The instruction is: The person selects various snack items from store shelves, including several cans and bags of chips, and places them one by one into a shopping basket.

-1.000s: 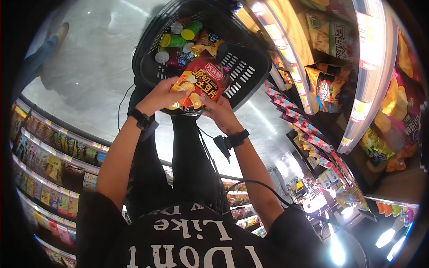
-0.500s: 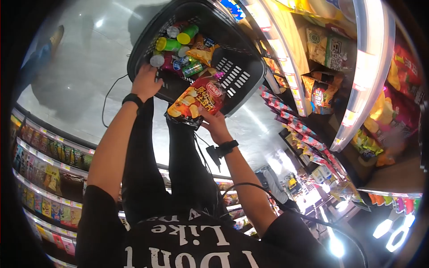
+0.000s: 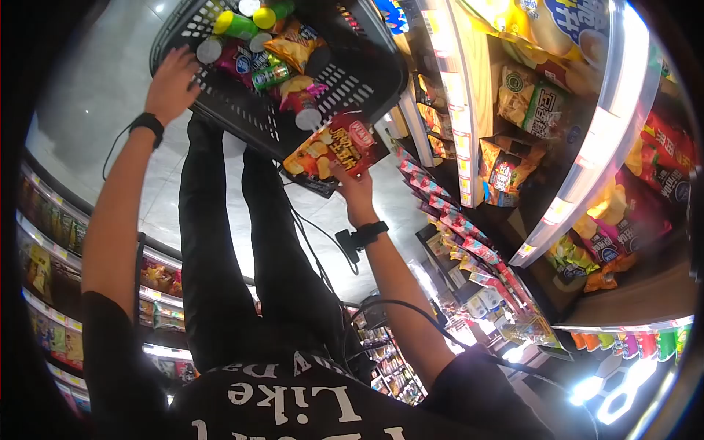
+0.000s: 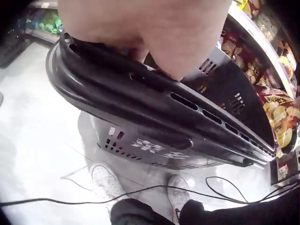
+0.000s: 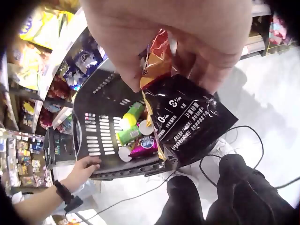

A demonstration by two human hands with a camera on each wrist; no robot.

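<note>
My right hand (image 3: 357, 192) pinches a red and orange bag of potato chips (image 3: 339, 150) by its side, close over the front corner of a black shopping basket (image 3: 220, 121). The bag's black back with white print faces the right wrist view. My left hand (image 3: 172, 86) holds the basket's rim (image 4: 140, 89) at the left, fingers reaching over the edge. Inside the basket lie green cans with yellow lids (image 3: 235, 25), an orange snack bag (image 3: 295, 45), a purple packet (image 3: 233, 62) and a small green can (image 3: 271, 75).
Lit shelves of snack bags (image 3: 535, 99) rise close at the right, with hanging pink packets (image 3: 447, 213) below them. More stocked shelves (image 3: 55, 315) stand at the left. A black cable (image 4: 150, 187) trails across the floor by my shoes (image 4: 105, 180).
My left hand has left the chip bag and gone to the basket's rim. The right hand alone keeps the bag. The basket has shifted up and left in the head view.
</note>
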